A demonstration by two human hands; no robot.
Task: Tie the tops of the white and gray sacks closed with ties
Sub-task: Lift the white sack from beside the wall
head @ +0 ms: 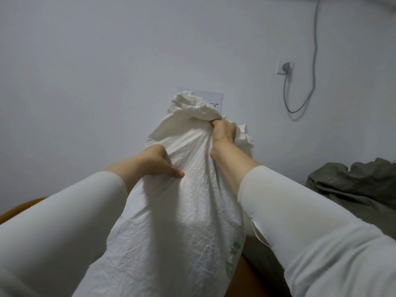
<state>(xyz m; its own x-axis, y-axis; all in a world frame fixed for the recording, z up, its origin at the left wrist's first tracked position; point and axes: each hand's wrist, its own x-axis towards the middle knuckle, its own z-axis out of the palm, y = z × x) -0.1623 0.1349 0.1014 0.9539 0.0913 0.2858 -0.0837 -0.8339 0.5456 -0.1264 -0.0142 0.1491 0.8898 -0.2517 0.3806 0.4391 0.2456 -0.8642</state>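
Against wall, crinkled woven white sack (171, 221), hands (222, 130) gripping

Home room, looks domestic. Plain white wall (107, 61). Wall socket (285, 67) at 2 o'clock, plugged, with gray cable (314, 50) hanging. Paper sheet (214, 97) stuck up at 12. Rumpled gray-green fabric (353, 185) at 4. Orange-brown furniture edge (23, 207) at 8.

Dim soft light, wide-angle edge distortion
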